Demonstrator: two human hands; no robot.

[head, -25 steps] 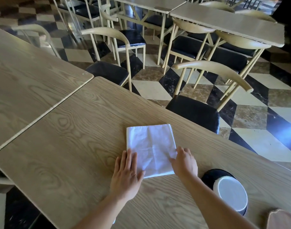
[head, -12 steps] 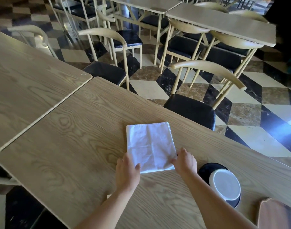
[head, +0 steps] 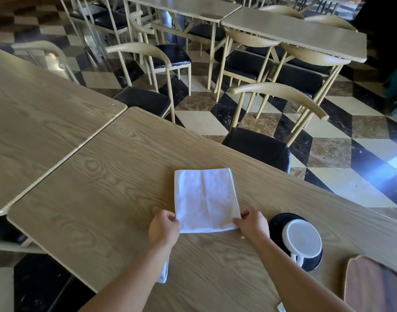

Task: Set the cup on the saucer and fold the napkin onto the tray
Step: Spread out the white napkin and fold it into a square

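A white napkin (head: 205,200), folded into a rectangle, lies flat on the wooden table (head: 107,190). My left hand (head: 163,228) pinches its near left corner and my right hand (head: 251,224) pinches its near right corner. To the right, a white cup (head: 302,240) sits on a black saucer (head: 280,219), its handle pointing toward me. A dark wooden tray (head: 373,287) shows at the bottom right corner, partly cut off by the frame.
A second table (head: 35,122) butts against this one on the left. A chair with a black seat (head: 258,147) stands at the far edge. A white object (head: 163,272) peeks out under my left forearm. More tables and chairs fill the checkered floor behind.
Both hands went from lying flat on the napkin's near edge to pinching its two near corners. The camera view shifted slightly, bringing the cup and tray further into view.
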